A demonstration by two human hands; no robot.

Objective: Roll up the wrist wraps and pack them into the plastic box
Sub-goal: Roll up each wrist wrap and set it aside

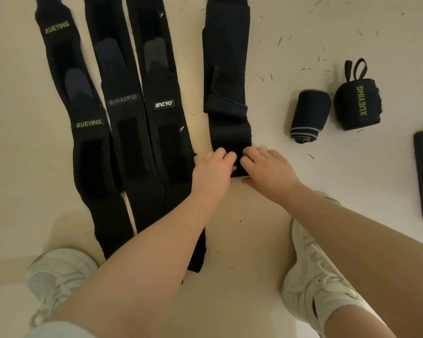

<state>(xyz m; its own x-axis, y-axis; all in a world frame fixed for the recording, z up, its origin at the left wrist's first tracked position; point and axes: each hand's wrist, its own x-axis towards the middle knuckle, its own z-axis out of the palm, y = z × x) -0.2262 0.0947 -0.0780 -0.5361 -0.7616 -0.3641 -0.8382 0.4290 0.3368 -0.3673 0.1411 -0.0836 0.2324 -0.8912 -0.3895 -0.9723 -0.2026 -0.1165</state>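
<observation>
Fingers (pixel 226 156) pinch unlabelled wrap (pixel 226 69); neighbour wrap (pixel 163 103) reads MCYO.

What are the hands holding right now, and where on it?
Both hands, left hand and right hand, grip the near end of the flat black wrist wrap, fingers curled over its edge.

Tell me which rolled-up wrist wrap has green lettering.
The black rolled wrap with the loop, farthest right, reads XUEYING; the grey-striped roll beside it shows none.
</observation>
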